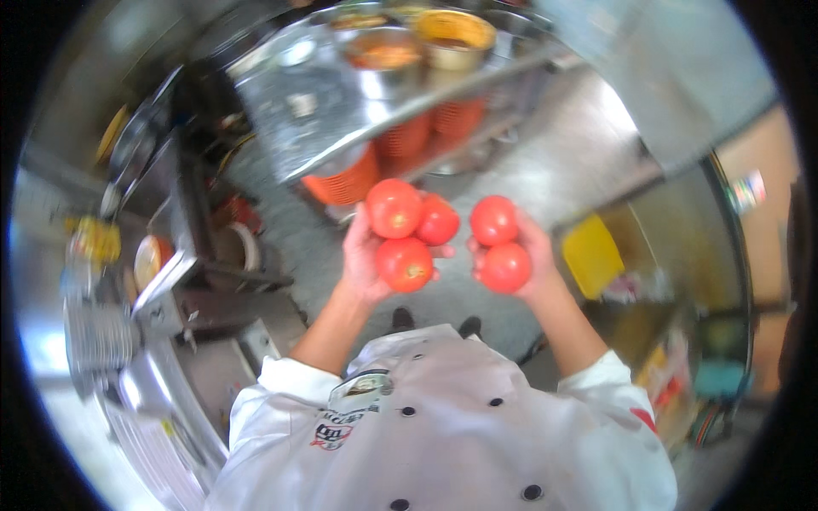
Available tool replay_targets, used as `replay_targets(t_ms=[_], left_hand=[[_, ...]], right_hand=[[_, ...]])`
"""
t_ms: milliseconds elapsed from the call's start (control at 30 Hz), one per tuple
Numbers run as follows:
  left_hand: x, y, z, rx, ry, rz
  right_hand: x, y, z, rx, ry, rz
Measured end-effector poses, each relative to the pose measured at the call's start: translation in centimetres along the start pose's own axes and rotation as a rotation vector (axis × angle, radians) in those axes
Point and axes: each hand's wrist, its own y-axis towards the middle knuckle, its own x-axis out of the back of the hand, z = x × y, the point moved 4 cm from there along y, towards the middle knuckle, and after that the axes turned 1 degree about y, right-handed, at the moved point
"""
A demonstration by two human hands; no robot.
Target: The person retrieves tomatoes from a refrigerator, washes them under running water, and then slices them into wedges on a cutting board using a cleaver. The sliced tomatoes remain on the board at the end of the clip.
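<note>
Three red tomatoes rest in my left hand, its palm turned up and the fingers curled beneath them. Two more red tomatoes sit one in front of the other in my right hand. Both hands are raised in front of my white double-breasted jacket, above the floor, with a narrow gap between them. The lower fingers of each hand are partly hidden by the tomatoes.
Ahead is a steel table with a metal pot and a yellow-rimmed container. Orange baskets stand below. Stacked plates are on the left. A yellow board or lid is on the right. My shoes are on grey floor.
</note>
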Motion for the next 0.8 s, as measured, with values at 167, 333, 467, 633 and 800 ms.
replay_targets(t_ms=[167, 333, 467, 633, 800], left_hand=[[2.8, -6.1, -7.9, -0.242, -0.055, -0.167], [5.6, -13.1, -12.5, -0.562, -0.010, -0.418], [6.6, -18.9, -15.3, -0.823, -0.032, -0.625], [7.6, -25.2, -18.1, -1.056, -0.071, -0.735], [10.3, -30.4, -23.0, -1.174, -0.077, -0.741]], right_hand=[[-5.8, 8.0, -4.8, -0.232, 0.010, 0.037], [-10.4, 16.2, -9.1, -0.427, -0.106, 0.191], [-15.0, 23.1, -13.1, -0.581, -0.197, 0.343], [-20.3, 31.0, -21.0, -0.832, -0.362, 0.378], [-24.3, 39.1, -29.5, -0.945, -0.458, 0.394]])
